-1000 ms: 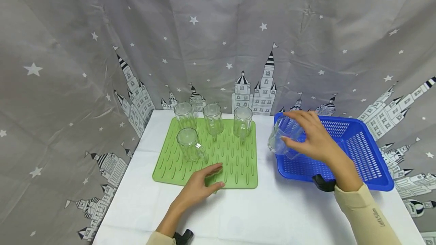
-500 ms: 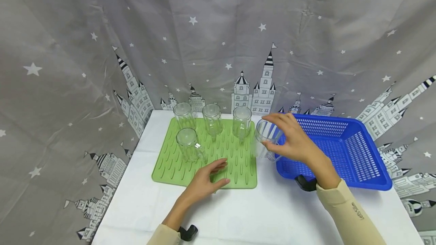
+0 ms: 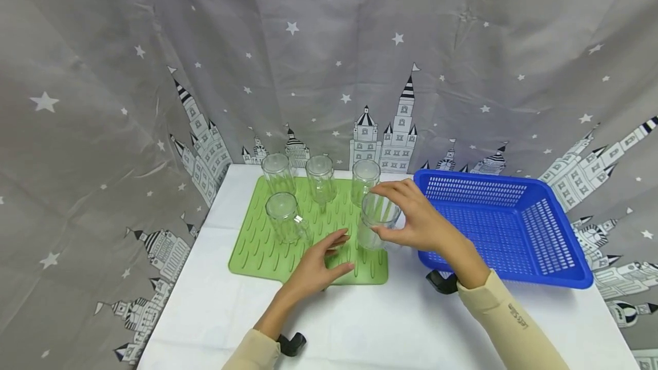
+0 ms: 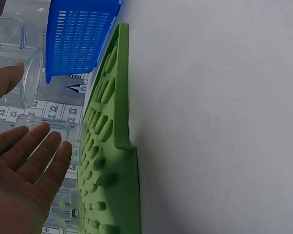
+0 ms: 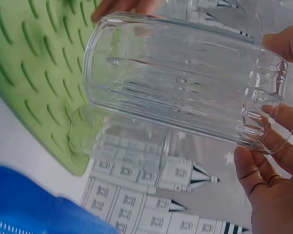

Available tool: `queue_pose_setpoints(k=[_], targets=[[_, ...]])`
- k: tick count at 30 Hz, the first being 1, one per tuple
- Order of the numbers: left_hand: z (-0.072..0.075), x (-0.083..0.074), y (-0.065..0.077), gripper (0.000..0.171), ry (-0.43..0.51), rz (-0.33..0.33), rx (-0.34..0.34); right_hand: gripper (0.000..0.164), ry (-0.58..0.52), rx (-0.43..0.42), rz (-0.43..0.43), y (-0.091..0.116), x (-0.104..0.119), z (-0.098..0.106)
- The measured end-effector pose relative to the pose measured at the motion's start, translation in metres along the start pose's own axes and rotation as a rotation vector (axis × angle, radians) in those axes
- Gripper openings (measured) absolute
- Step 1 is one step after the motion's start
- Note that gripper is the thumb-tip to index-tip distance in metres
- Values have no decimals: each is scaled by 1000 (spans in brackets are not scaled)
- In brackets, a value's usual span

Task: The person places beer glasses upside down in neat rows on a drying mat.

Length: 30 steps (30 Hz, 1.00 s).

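My right hand (image 3: 422, 222) grips a clear glass mug (image 5: 180, 83) by its upper end, thumb on one side and fingers on the other. The mug's lower end points down at the right part of a green drying mat (image 3: 329, 233). My left hand (image 3: 317, 267) hovers over the mat's front edge with fingers extended, holding nothing. At the back of the mat, three glass mugs stand upside down: a left one (image 3: 279, 176), a middle one (image 3: 321, 179) and a right one (image 3: 365, 179). Another upturned mug (image 3: 284, 218) stands in front of the left one, its handle towards the right.
A blue plastic basket (image 3: 560, 233) with slotted walls sits right of the mat. White cloth (image 3: 360, 324) covers the table. Behind it hangs a grey curtain (image 3: 319, 50) with castles and stars.
My right hand has carried the mug leftward from the basket's left side to over the mat's right part. My left hand has shifted slightly right and up.
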<state>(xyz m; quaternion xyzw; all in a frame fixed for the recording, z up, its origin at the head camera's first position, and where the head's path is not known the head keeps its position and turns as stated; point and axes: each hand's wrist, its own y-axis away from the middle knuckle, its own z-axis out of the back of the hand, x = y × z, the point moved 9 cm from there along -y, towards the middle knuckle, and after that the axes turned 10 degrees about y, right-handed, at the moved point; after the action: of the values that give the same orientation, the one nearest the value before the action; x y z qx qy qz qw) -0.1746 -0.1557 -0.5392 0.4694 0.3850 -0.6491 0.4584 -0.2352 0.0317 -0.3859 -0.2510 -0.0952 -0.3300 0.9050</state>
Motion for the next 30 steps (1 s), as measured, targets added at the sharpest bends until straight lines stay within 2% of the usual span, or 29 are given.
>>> queue_pose_setpoints(k=[7,16,25,30], targets=[[-1,0,-4,86,23,4,-28,71,-13,33,45,-7,17,-17],[0,3,-6,82,23,-15,-50,69,-52,92,54,-12,33,-35],[1,5,-5,85,54,-8,-72,69,-61,97,112,-13,45,-42],[0,3,-4,85,29,-19,-74,69,-61,102,114,-13,46,-42]])
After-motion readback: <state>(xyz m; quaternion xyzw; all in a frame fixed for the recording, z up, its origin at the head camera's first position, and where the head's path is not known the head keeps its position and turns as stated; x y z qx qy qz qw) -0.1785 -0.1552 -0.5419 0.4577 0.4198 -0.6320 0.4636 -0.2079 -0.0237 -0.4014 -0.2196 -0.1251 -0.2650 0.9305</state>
